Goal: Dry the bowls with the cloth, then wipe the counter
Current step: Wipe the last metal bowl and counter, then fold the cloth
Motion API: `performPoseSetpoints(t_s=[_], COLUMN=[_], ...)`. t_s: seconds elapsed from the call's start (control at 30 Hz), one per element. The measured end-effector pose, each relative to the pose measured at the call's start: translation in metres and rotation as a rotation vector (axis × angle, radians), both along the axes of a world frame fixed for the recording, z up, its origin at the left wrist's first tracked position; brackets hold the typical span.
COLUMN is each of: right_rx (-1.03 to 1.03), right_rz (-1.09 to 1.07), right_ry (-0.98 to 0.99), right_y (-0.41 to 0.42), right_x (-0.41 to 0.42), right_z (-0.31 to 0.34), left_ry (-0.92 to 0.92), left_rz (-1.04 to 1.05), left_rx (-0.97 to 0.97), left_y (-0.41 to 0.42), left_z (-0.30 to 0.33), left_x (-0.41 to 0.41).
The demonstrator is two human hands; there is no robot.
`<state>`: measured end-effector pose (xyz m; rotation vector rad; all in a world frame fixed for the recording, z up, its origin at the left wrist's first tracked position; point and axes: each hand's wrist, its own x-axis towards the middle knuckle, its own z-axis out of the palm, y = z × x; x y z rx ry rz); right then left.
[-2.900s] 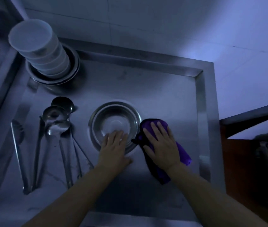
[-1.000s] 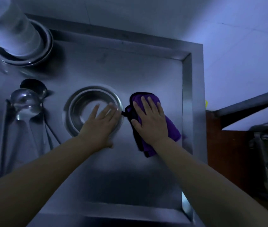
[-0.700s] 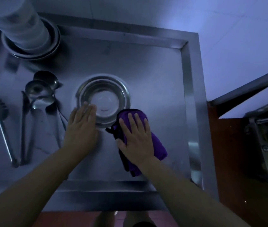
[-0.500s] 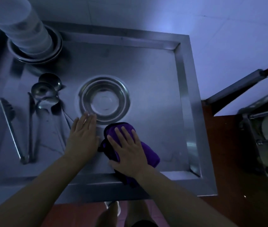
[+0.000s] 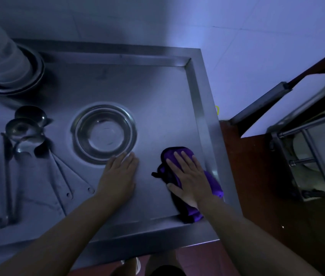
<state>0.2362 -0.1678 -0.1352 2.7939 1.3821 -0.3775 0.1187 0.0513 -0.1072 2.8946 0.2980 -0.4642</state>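
Note:
A steel bowl (image 5: 104, 134) stands upright on the steel counter (image 5: 157, 96), near its middle. My left hand (image 5: 117, 176) lies flat on the counter just in front of the bowl, fingertips at its near rim, holding nothing. My right hand (image 5: 189, 176) presses flat on a purple cloth (image 5: 211, 182) at the counter's front right corner, beside the raised right edge. A stack of pale bowls (image 5: 0, 56) sits in steel bowls at the back left.
Several ladles and spoons (image 5: 26, 136) lie left of the bowl, handles pointing toward me, with tongs (image 5: 8, 186) further left. A raised rim borders the counter at back, right and front. A dark wooden unit and a wire rack (image 5: 312, 152) stand to the right.
My right hand has slid the cloth from in front of the bowl to the counter's front right corner. My left hand has shifted right along the bowl's near rim.

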Motion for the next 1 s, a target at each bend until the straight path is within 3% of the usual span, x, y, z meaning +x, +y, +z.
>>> performPoseSetpoints(t_s=[0.5,0.83,1.0], right_rx=[0.116,0.131,0.081], right_rz=[0.006,0.043,-0.048], right_ry=[-0.054,-0.091,-0.18], right_y=[0.141,0.196,0.185], right_x=[0.214,0.302,0.309], right_z=[-0.021,-0.02,-0.014], left_ry=[0.197,0.355,0.328], left_rz=[0.025,0.025,0.039], left_rx=[0.145,0.252,0.277], left_y=[0.018,0.004,-0.002], left_z=[-0.006,-0.004,0.0], left_x=[0.169,0.202,0.204])
